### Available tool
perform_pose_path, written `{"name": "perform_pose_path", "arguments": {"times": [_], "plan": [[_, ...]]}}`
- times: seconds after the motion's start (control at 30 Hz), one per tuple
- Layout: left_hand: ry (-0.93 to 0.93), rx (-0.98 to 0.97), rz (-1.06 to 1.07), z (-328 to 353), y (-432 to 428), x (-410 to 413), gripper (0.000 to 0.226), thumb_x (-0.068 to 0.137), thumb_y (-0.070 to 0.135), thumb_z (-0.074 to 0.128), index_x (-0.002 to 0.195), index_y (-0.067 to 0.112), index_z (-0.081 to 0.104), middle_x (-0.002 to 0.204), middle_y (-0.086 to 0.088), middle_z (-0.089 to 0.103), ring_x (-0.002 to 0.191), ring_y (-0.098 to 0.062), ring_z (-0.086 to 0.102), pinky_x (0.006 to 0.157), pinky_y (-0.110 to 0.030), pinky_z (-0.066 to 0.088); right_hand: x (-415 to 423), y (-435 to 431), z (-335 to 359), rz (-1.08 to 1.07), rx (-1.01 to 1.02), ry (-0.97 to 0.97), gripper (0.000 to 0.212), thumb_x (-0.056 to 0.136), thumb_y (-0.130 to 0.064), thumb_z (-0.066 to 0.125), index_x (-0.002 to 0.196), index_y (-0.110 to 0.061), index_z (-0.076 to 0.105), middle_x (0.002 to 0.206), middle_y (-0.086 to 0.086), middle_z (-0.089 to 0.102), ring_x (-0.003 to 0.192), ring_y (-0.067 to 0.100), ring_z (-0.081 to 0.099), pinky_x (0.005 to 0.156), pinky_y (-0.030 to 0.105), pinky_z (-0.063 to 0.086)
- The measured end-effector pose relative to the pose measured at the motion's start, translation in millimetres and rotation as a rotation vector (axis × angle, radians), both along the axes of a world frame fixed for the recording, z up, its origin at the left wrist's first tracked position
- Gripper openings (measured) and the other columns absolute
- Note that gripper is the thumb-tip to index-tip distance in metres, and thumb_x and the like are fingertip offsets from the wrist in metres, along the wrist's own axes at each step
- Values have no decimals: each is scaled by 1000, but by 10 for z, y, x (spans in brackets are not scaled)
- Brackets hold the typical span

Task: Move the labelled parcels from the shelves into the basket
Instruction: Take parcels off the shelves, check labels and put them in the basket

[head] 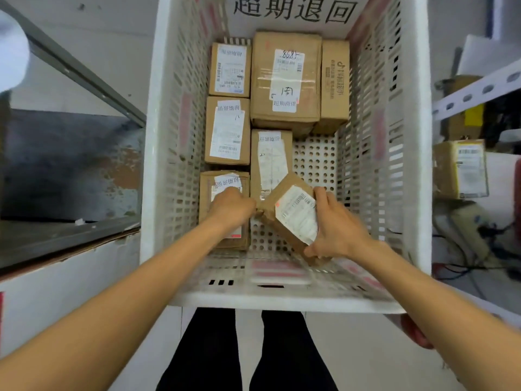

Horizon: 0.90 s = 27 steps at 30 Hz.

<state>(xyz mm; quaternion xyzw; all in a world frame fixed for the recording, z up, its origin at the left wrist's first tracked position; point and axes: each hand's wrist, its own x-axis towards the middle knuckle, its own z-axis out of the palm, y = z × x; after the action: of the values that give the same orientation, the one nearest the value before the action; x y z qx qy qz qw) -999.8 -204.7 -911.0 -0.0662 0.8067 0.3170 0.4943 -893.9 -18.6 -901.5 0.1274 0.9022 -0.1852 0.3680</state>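
My right hand (pixel 339 231) grasps the tilted parcel (pixel 293 214) at the near end of the basket (pixel 282 301), likely to seat it flat. My left hand (pixel 232 207) meets its corner; I cannot tell its grip.

1. Both bare forearms reached forward and down, converging ahead of the body.
2. The left hand (pixel 231 208) lay knuckles up, its fingers curled under, against the left corner of a tilted parcel (pixel 293 213); whether it pinched that corner could not be told.
3. The right hand (pixel 338 230) gripped the same parcel, fingers (pixel 321 193) over its upper right edge and thumb at its lower end.
4. Two legs (pixel 284 351) in dark trousers stood below.
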Motion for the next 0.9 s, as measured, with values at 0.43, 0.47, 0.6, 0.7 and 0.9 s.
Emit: {"name": "perform_pose_path", "arguments": {"times": [0.43, 0.47, 0.6, 0.7, 0.9], "plan": [[184, -16, -1, -221, -187, -10, 22, 90, 9, 47, 109, 16, 55, 77, 8, 51, 62, -4, 48, 45, -12, 36, -12, -446, -968, 388, 25, -104, 113, 64, -18, 85, 150, -24, 11, 150, 7, 29, 134, 31, 33, 106, 51, 35], [190, -19, -14, -237, -187, -1, 22, 90, 9, 47, 109, 16, 55, 77, 9, 50, 63, -3, 47, 47, -13, 35, -13, -441, -1014, 396, 20, -107, 114, 62, -18, 86, 149, -24, 11, 150, 8, 28, 134, 31, 33, 105, 51, 36], [189, -13, -70, -307, -186, 29, 24, 90, 9, 47, 111, 16, 55, 84, 9, 54, 71, -5, 50, 57, -19, 38, 69, -394, -1099, 413, 32, -103, 119, 59, -20, 88, 146, -23, 7, 143, 13, 26, 128, 34, 37, 102, 52, 38], [182, -4, -128, -321, -143, 26, 26, 90, 10, 47, 114, 17, 54, 86, 7, 58, 77, -13, 53, 63, -27, 39, 77, -369, -1075, 374, -14, -111, 123, 59, -35, 87, 150, -19, 5, 144, 13, 27, 129, 33, 36, 107, 51, 34], [223, 18, -288, -355, -77, 4, 27, 89, 10, 49, 115, 15, 55, 94, -1, 61, 89, -22, 58, 71, -31, 44, -20, -159, -800, -250, -98, 39, 56, 82, -32, 72, 128, -13, 48, 125, 9, 49, 116, 26, 48, 94, 35, 42]]}}
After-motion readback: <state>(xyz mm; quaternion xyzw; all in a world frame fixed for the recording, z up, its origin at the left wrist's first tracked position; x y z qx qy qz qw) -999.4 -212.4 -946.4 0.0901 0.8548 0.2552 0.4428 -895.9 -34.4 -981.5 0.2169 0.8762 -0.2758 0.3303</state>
